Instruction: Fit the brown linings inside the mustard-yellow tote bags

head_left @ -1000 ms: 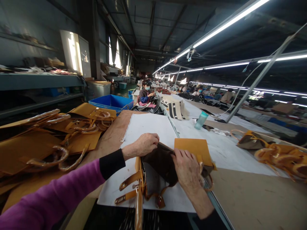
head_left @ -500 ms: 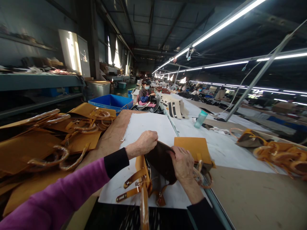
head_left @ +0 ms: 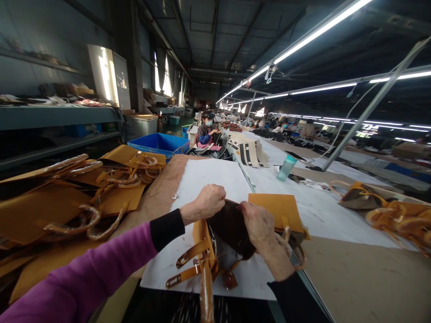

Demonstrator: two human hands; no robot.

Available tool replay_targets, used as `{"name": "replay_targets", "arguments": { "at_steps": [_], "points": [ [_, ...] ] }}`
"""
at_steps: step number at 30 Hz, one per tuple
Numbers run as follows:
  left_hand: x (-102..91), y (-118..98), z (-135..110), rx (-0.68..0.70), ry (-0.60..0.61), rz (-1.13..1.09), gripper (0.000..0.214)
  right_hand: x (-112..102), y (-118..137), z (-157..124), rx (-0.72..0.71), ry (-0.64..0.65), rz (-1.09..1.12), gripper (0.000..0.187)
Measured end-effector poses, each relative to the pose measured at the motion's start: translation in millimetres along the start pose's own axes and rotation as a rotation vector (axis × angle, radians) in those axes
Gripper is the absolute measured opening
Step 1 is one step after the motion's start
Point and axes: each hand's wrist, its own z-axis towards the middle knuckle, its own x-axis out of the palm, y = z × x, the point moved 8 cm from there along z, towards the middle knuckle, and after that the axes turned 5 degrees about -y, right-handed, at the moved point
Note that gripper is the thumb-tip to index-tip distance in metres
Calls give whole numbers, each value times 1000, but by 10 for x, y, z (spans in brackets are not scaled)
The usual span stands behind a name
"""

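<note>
A handbag with a dark brown panel [head_left: 230, 226] and tan leather trim lies over a white sheet [head_left: 215, 172] in front of me. My left hand [head_left: 210, 199] is closed in a pinch at the panel's upper left corner. Farther right along the same upper edge, my right hand [head_left: 259, 224] grips the panel, thumb on top. Two tan straps with metal fittings [head_left: 185, 264], a plastic-wrapped handle [head_left: 206, 291] and a small hanging tag [head_left: 230, 280] show below. Just right of my right hand lies another tan bag [head_left: 276, 211].
Tan bag pieces with wrapped handles [head_left: 43, 206] are heaped at left. A blue bin [head_left: 161, 143] stands beyond them. A teal bottle [head_left: 287, 168] and more tan bags [head_left: 400, 215] are on the right. A masked co-worker [head_left: 207, 132] sits ahead, near striped pieces [head_left: 251, 152].
The whole view has shifted slightly, so things sit a little farther right. Both hands keep their hold on the handbag's edge, and my right fingers have moved slightly along it.
</note>
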Motion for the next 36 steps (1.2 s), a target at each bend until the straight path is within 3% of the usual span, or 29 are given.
{"name": "replay_targets", "arguments": {
  "at_steps": [7,17,22,27,32,36],
  "points": [
    [0,26,13,-67,22,11,16,111,177,139,24,70,116,19],
    [-35,11,-4,-82,-1,-169,16,-11,126,50,50,131,152,21],
    [-5,-25,-17,20,71,-221,24,-66,-184,-148,84,176,146,25],
    [25,-5,-5,0,100,-243,26,-99,-477,-345,120,197,163,32],
    [10,43,-14,-22,96,-307,21,-256,-399,-431,139,182,147,33],
    [33,-20,-64,35,150,-482,19,-476,-211,-678,152,211,92,36]
  ]
}}
